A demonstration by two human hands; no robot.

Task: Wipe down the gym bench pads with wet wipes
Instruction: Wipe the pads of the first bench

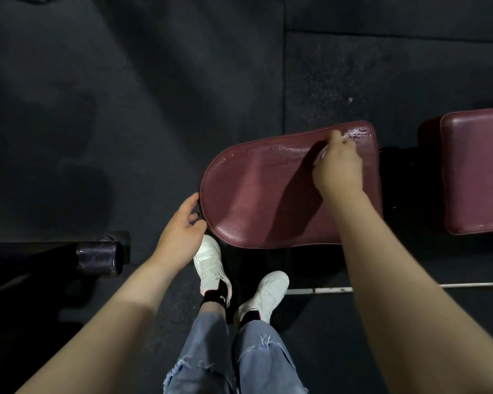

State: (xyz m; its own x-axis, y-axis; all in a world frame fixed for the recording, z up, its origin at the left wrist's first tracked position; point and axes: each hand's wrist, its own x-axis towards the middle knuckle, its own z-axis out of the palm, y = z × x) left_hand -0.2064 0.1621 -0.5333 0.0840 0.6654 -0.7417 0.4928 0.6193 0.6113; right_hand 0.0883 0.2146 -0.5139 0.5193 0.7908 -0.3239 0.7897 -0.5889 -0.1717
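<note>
Pressing bunched wet wipe (322, 153) onto maroon bench pad (256, 194) far corner, right hand (339, 163) gripping it; left hand (182, 223) relaxed-open, touching rounded edge.

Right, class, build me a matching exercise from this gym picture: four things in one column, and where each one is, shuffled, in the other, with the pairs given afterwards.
Column A
1. left hand
2. right hand
3. wet wipe
4. second pad

Column B
a. at the right edge of the view, apart from the hands
b. pressed on the far part of the seat pad
c. at the pad's rounded near-left edge
d. bunched under the fingers, only a pale bit showing

Pairs: 1-c, 2-b, 3-d, 4-a
</note>
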